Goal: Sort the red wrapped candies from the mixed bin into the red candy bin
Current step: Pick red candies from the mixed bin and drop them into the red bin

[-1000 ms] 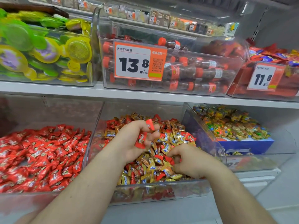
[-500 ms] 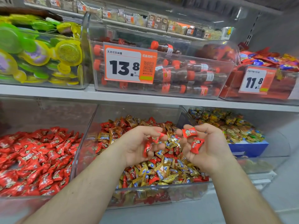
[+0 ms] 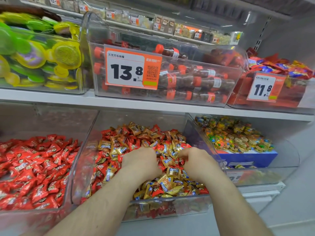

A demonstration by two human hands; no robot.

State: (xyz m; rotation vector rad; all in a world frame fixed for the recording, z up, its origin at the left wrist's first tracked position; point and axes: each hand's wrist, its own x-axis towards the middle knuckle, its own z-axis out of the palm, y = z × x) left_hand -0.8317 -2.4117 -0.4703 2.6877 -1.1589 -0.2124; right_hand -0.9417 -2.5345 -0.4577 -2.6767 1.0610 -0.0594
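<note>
Reaching into the clear mixed bin (image 3: 81, 176) at the middle of the lower shelf (image 3: 153, 106), both hands lie knuckles-up on the heap of red and gold wrapped candies (image 3: 136, 138). The left hand (image 3: 141, 162) sits near the centre of the heap, the right hand (image 3: 199, 162) just beside it toward the bin's right wall, a narrow strip of sweets between them. The fingers of both curl down into the pile; whether either is clamped on a candy, I cannot tell.

The candies lie jumbled, their long axes and twisted ends pointing every way, with no common direction. The red candy bin (image 3: 34, 167) stands against the mixed bin's left wall, heaped with red wrappers, likewise scattered at all angles.

To the right on the same shelf, a third clear bin holds multicoloured sweets (image 3: 235, 135) above a blue box (image 3: 247, 159). On the shelf above stand a bin of cola-bottle packs behind an orange price tag (image 3: 132, 68) reading 13.8, green and yellow packs (image 3: 42, 53) at the left, and another tag (image 3: 263, 88) reading 11.8 at the right.
</note>
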